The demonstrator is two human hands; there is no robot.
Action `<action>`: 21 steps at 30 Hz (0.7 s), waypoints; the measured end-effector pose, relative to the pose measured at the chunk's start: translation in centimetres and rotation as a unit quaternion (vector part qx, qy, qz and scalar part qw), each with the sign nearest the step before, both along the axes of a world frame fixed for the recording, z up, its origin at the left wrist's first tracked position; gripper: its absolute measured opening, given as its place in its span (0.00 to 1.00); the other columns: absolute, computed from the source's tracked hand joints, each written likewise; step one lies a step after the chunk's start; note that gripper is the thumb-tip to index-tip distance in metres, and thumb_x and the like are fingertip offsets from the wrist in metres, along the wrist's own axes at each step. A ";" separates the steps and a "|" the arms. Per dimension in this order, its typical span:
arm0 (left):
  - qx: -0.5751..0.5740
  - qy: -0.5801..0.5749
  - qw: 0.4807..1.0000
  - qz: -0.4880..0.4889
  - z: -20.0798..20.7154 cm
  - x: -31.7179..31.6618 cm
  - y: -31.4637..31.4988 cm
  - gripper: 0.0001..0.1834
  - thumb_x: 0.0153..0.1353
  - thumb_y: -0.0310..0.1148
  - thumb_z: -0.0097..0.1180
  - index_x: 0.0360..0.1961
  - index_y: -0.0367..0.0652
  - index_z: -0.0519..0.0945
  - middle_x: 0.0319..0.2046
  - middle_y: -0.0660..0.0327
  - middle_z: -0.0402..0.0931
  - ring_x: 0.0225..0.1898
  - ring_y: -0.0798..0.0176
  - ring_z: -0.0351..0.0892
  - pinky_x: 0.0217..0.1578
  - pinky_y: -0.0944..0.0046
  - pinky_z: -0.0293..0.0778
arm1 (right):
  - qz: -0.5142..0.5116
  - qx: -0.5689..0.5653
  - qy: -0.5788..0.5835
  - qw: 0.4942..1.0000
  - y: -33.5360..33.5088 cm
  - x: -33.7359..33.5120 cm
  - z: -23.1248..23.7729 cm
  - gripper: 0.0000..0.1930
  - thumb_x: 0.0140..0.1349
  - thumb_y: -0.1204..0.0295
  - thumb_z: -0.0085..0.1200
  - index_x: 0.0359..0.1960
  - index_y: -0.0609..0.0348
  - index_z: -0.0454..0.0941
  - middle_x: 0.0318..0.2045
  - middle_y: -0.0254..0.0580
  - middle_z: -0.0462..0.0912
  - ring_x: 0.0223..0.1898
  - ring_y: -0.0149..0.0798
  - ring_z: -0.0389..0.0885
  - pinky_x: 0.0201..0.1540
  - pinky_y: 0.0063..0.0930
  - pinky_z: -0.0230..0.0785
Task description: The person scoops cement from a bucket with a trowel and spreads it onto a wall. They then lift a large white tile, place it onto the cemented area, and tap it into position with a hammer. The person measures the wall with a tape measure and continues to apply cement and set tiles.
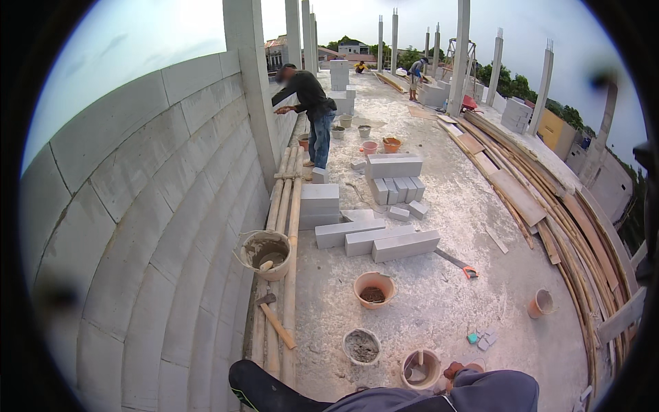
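At the bottom edge I see my dark trouser leg (264,391) and a grey sleeve (494,391). Only a small part of my right hand (453,371) shows at the end of that sleeve. It is right beside a white bucket (420,369) with a trowel in it. Whether its fingers grip anything is too small to tell. My left hand is out of the picture. A grey bucket of mortar (361,345) stands just left of the white one, and an orange bucket (374,288) stands further ahead.
A tall grey block wall (158,206) curves along the left, with bamboo poles (292,226), a big bucket (266,254) and a hammer (274,319) at its foot. Loose blocks (384,240) and a saw (456,264) lie ahead. Planks (549,206) line the right. A person (309,110) works at the wall.
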State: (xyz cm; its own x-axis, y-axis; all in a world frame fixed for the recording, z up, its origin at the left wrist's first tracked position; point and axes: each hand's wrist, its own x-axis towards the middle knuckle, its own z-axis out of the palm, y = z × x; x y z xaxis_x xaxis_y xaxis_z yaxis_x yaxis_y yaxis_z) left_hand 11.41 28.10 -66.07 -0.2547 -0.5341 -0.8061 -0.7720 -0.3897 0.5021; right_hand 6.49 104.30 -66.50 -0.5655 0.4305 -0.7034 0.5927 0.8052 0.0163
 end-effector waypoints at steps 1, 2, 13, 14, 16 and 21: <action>0.007 0.015 0.999 -0.035 0.2 -2.1 1.5 0.20 0.70 0.36 0.51 0.59 0.37 0.74 0.47 0.52 0.79 0.39 0.50 0.82 0.39 0.53 0.78 | 0.002 -0.016 0.014 1.000 5.1 2.6 2.3 0.33 0.58 0.52 0.53 0.58 0.64 0.81 0.54 0.65 0.83 0.60 0.59 0.80 0.66 0.47 0.70; 0.012 0.029 0.997 -0.066 0.4 -3.9 2.9 0.20 0.70 0.36 0.51 0.59 0.37 0.74 0.47 0.52 0.79 0.40 0.50 0.82 0.39 0.53 0.78 | 0.024 -0.010 0.030 0.999 8.1 3.7 3.2 0.31 0.59 0.52 0.52 0.54 0.67 0.82 0.51 0.66 0.84 0.57 0.61 0.83 0.61 0.47 0.75; -0.002 -0.013 0.990 -0.141 1.4 -8.9 4.0 0.24 0.71 0.38 0.52 0.63 0.36 0.72 0.51 0.49 0.78 0.43 0.47 0.82 0.40 0.49 0.80 | -0.068 -0.110 0.231 0.964 -3.3 -4.8 -4.5 0.21 0.59 0.63 0.57 0.39 0.75 0.84 0.37 0.66 0.87 0.35 0.60 0.88 0.46 0.49 0.81; 0.004 -0.023 0.990 -0.138 1.4 -9.2 3.5 0.24 0.71 0.38 0.52 0.63 0.35 0.72 0.51 0.48 0.78 0.43 0.47 0.82 0.40 0.49 0.80 | -0.024 -0.144 0.223 0.964 -7.4 -5.9 -4.4 0.20 0.59 0.60 0.56 0.37 0.68 0.86 0.37 0.61 0.88 0.37 0.58 0.88 0.46 0.48 0.80; 0.014 -0.026 0.991 -0.132 1.5 -9.8 3.4 0.25 0.71 0.38 0.52 0.64 0.35 0.71 0.52 0.48 0.78 0.43 0.47 0.82 0.41 0.48 0.80 | 0.115 -0.278 0.153 0.941 -13.8 -7.1 -3.3 0.19 0.57 0.58 0.58 0.32 0.66 0.86 0.34 0.59 0.88 0.37 0.57 0.88 0.42 0.46 0.80; 0.008 0.077 0.974 -0.211 2.1 -13.6 8.7 0.18 0.69 0.35 0.56 0.56 0.36 0.76 0.43 0.53 0.81 0.38 0.51 0.84 0.35 0.53 0.79 | 0.027 -0.303 0.161 0.939 -17.3 -6.6 0.0 0.17 0.58 0.59 0.61 0.27 0.65 0.87 0.30 0.56 0.88 0.29 0.49 0.87 0.38 0.44 0.80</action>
